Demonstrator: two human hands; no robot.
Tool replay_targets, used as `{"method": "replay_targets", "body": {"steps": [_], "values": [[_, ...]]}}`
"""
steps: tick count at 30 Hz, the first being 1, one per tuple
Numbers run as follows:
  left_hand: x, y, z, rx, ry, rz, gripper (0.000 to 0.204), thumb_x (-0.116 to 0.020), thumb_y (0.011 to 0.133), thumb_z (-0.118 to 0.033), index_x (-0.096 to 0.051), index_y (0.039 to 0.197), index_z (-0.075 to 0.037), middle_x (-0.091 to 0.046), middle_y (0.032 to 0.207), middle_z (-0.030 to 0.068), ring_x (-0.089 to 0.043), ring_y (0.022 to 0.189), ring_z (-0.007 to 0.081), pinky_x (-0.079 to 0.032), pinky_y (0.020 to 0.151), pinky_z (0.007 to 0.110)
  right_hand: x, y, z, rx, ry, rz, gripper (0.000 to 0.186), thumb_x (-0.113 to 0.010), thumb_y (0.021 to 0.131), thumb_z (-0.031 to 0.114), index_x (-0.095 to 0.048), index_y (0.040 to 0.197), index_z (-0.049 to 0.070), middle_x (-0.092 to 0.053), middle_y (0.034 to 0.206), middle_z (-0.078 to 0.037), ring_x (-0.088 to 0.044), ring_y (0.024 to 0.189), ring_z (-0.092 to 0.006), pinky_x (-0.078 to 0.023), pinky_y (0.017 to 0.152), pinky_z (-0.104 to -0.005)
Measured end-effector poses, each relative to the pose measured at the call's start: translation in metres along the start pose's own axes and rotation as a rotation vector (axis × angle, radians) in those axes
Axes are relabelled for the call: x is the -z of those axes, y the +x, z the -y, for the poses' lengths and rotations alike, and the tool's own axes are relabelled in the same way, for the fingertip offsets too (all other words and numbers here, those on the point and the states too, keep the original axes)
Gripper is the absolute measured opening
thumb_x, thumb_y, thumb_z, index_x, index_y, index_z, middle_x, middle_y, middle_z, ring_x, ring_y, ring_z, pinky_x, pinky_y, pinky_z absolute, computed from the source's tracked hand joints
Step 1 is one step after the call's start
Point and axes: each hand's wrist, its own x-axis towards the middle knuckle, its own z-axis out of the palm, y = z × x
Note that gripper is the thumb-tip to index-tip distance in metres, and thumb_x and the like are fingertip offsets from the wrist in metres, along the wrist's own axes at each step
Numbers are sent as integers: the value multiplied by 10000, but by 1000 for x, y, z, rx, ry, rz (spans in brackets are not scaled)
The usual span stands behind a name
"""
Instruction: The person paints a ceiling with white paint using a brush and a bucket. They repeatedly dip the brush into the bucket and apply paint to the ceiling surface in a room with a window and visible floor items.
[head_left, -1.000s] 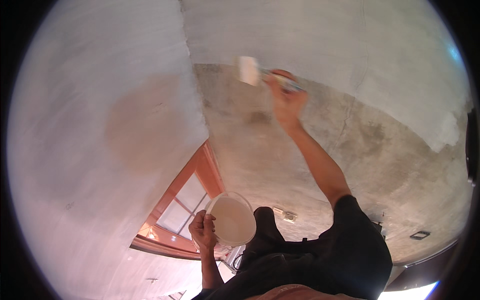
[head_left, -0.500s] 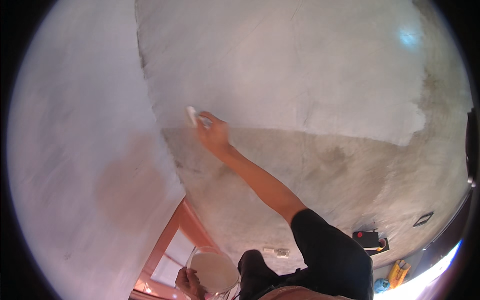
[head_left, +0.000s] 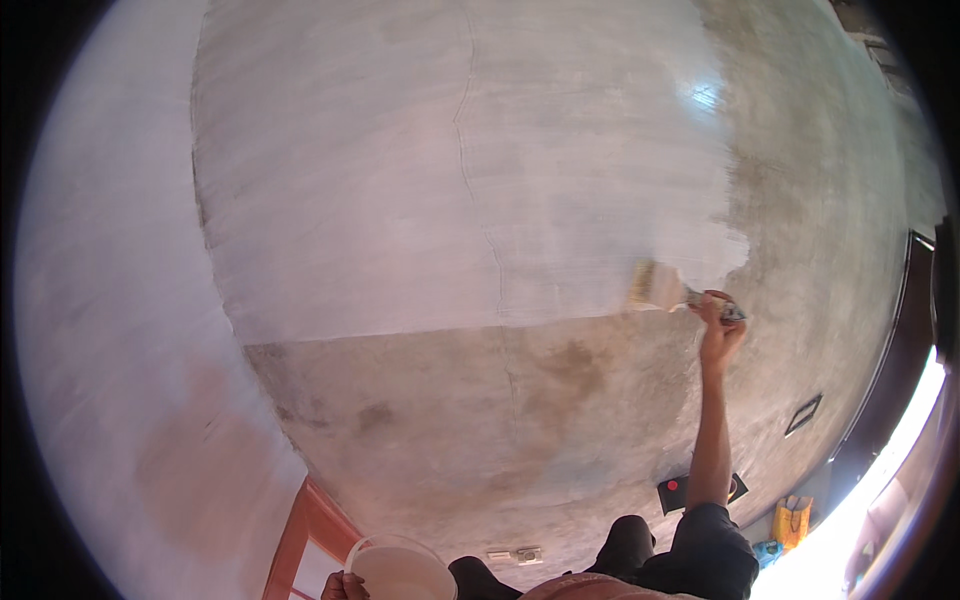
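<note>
My right hand is closed round the handle of a wide paintbrush, far over to the right. Its pale bristles point left and lie against the wall, just at the lower edge of a white painted area. Bare, blotchy grey-brown plaster shows below and to the right of that area. At the bottom edge, my left hand grips the side of a clear plastic tub. Whitish paint lies in the tub. The tub's lower part is cut off by the frame.
A reddish wooden frame stands at lower left, beside the wall corner. Low on the wall are an outlet, a black box partly behind my forearm and a small dark-framed rectangle. A yellow bag lies near the bright opening at right.
My right hand has swept the brush from near the wall corner far to the right. The view has shifted right. My left hand still holds the tub.
</note>
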Motion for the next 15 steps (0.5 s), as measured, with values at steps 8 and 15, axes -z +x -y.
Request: {"method": "replay_targets", "body": {"steps": [8,15], "values": [[4,18,17,77,26,-3,363,-582,893,-314,-568,716,2,-461,549,-10,-416,507,65,-314,455,244,36,-16,27,-22,0,-133,231,-630,890,113,-623,966,-106,-651,876,-151,-666,775,-210,-590,718,-331],[-1,22,-4,189,55,-31,240,-584,903,-208,-639,834,15,-523,640,-29,-428,548,42,-329,482,215,-49,-150,71,-482,489,538,218,-601,866,97,-598,978,-90,-617,926,-147,-628,744,-184,-556,694,-308]]}}
